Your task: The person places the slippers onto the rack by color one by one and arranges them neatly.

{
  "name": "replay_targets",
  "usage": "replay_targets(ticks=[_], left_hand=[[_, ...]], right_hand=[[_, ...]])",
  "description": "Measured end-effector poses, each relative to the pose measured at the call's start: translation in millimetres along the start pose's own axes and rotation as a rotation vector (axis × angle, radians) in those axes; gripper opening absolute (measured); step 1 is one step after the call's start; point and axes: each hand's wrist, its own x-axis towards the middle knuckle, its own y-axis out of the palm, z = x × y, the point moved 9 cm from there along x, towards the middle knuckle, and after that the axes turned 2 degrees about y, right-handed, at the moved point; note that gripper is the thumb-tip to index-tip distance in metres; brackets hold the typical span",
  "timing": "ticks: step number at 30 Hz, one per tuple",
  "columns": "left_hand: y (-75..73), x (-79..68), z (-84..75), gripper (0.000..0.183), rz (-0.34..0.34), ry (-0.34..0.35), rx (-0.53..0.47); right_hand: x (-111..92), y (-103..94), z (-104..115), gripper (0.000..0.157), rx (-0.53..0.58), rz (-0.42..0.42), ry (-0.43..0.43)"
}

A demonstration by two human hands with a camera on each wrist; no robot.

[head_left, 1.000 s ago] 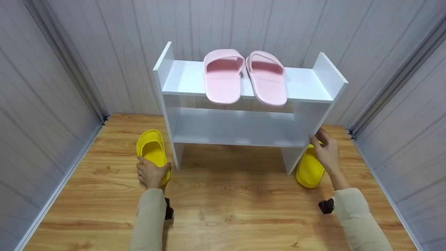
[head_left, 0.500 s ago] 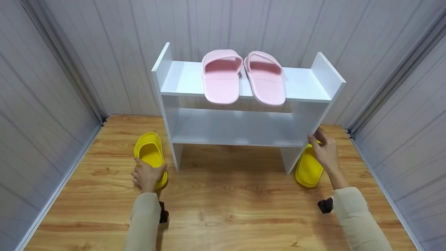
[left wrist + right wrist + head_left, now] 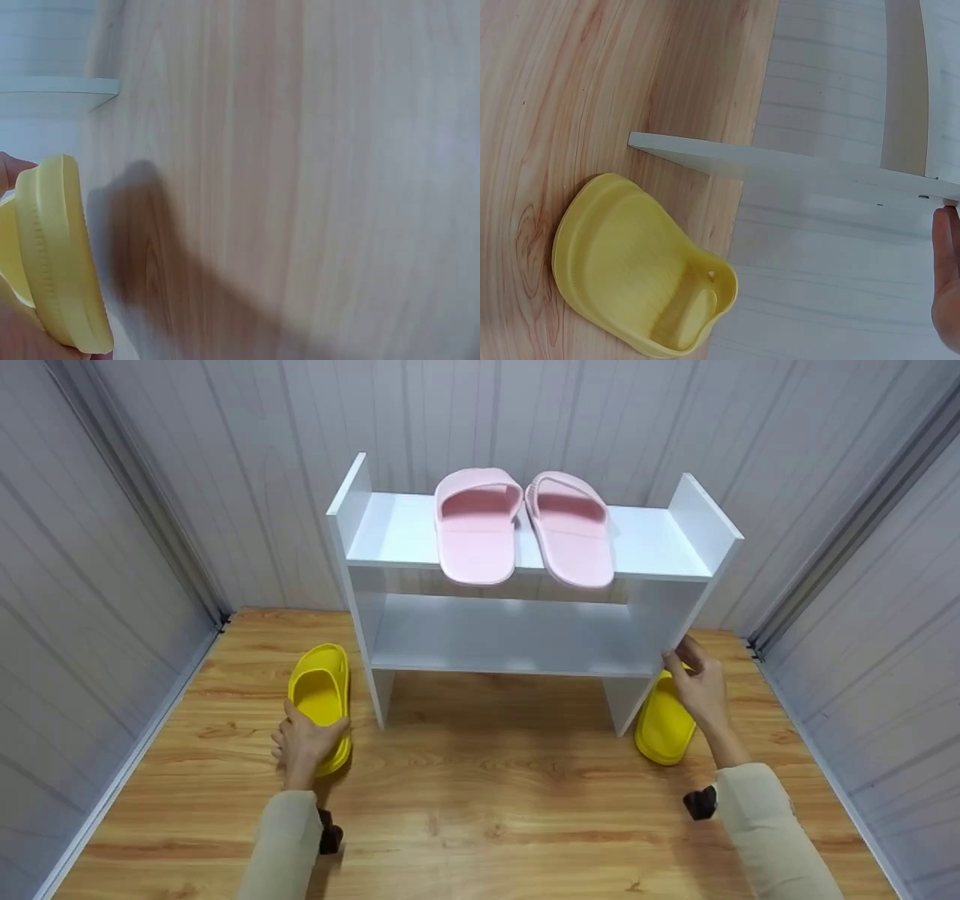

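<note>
In the head view my left hand grips a yellow clog around its heel end, thumb along the right side and fingers along the left. The left wrist view shows this clog's heel near the wood floor, a dark shadow lying beside it. My right hand touches the outer right side panel of a white shelf rack, thumb at its front edge. In the right wrist view, the fingers extend straight against that panel. A second yellow clog lies on the floor below the right hand.
Two pink slippers, a left one and a right one, rest on the rack's top shelf, heels jutting past its front edge. Pale panelled walls enclose the back and both sides of the wood floor.
My left hand has moved left and toward me with the yellow clog, away from the rack's left panel. The right hand stays at the rack's right side.
</note>
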Motion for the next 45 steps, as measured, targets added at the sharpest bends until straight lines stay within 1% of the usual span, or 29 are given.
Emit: replay_targets(ticks=[7, 13, 17, 21, 24, 27, 31, 35, 39, 45], left_hand=[[-2.8, -6.4, -0.1, 0.108, 0.035, 0.028, -0.002], [-3.7, -9.9, -8.3, 0.108, 0.050, 0.072, 0.007], [-4.7, -11.3, -13.0, 0.107, 0.076, 0.091, 0.009], [-7.7, -13.9, -15.6, 0.106, 0.129, 0.106, 0.017], [-11.5, -17.1, -15.8, 0.104, 0.182, 0.119, 0.032], [-16.7, -21.6, -17.0, 0.104, 0.234, 0.150, 0.043], [-23.3, -28.6, -18.6, 0.103, 0.291, 0.196, 0.057], [-28.0, -36.2, -19.7, 0.099, 0.355, 0.234, 0.084], [-31.9, -44.3, -21.3, 0.101, 0.421, 0.265, 0.119], [-41.2, -56.6, -25.3, 0.098, 0.499, 0.317, 0.168]], right_hand=[[-1, -1.4, 0, 0.034, -0.008, -0.004, -0.006], [-1, -2.1, 1, 0.034, -0.003, -0.011, -0.023], [-1, -2.1, 2, 0.034, 0.006, -0.008, -0.034], [-1, -2.4, 3, 0.034, -0.011, -0.008, -0.051], [-1, -2.5, 2, 0.034, -0.023, -0.011, -0.045], [-1, -2.5, 0, 0.034, -0.001, -0.009, -0.031], [-1, -2.7, 0, 0.034, 0.014, -0.008, -0.035], [-1, -2.6, 1, 0.034, 0.010, -0.006, -0.034], [-1, -2.0, 0, 0.035, 0.003, -0.006, -0.023], [-1, -1.7, 2, 0.034, -0.023, -0.012, -0.029]])
